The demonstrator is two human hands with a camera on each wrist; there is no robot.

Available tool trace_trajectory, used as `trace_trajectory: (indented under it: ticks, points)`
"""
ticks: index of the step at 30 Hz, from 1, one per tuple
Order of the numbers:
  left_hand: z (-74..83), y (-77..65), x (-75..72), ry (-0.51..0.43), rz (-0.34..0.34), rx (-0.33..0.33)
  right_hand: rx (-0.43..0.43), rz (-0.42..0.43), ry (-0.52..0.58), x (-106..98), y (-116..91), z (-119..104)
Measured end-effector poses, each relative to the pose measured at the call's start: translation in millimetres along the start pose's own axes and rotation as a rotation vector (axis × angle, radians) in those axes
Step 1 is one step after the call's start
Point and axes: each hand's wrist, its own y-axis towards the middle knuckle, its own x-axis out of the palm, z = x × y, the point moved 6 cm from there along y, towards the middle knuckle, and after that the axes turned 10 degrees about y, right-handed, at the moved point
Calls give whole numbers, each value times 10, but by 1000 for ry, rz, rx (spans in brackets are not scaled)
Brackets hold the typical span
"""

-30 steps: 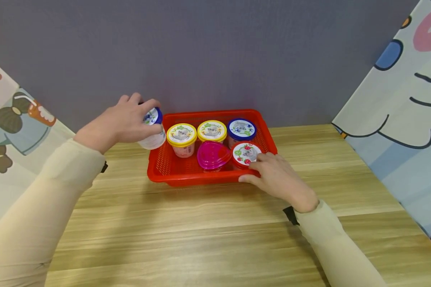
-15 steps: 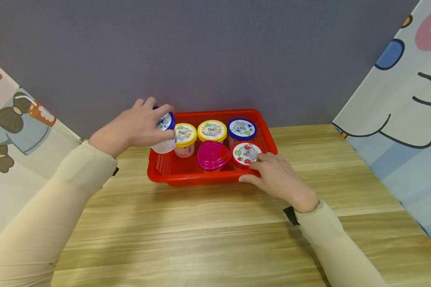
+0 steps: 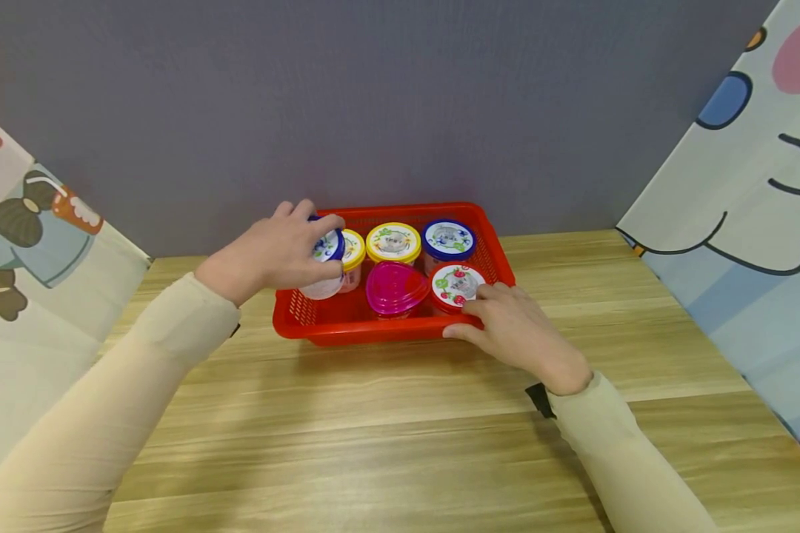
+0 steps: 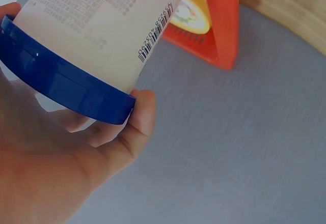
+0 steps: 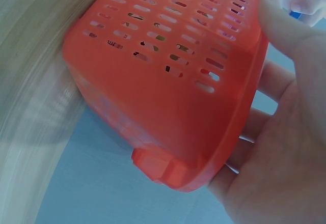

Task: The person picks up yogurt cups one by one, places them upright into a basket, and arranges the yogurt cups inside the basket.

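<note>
In my left hand (image 3: 273, 248) is a whitish plastic tub with a blue lid (image 3: 327, 246), gripped round the lid and held over the left part of the red basket (image 3: 373, 332). The left wrist view shows printed text and a barcode on the tub (image 4: 102, 30). It partly covers a yellow-lidded tub (image 3: 352, 252) in the head view. My right hand (image 3: 516, 326) grips the basket's front right rim, thumb outside and fingers inside, beside a red-lidded tub (image 3: 456, 285). Its fingertips are partly hidden behind the rim in the right wrist view.
Also in the basket are another yellow-lidded tub (image 3: 393, 240), a second blue-lidded one (image 3: 449, 238) and a tub with a pink lid (image 3: 395, 289). Behind the basket rises a grey panel (image 3: 400, 104). The wooden table (image 3: 400, 429) extends in front; printed cartoon panels stand at both sides.
My left hand has carried the blue-lidded tub rightward and down, from the basket's left edge to over its left part. The right hand and the basket have stayed in place.
</note>
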Motion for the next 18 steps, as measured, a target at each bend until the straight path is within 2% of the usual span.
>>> trace_trajectory:
  ticks: [10, 18]
  points:
    - [87, 37, 160, -6, -2, 25, -5, 2, -7, -10, -4, -4]
    - [125, 57, 307, 1, -50, 18, -7, 6, -4, -21, -6, -13]
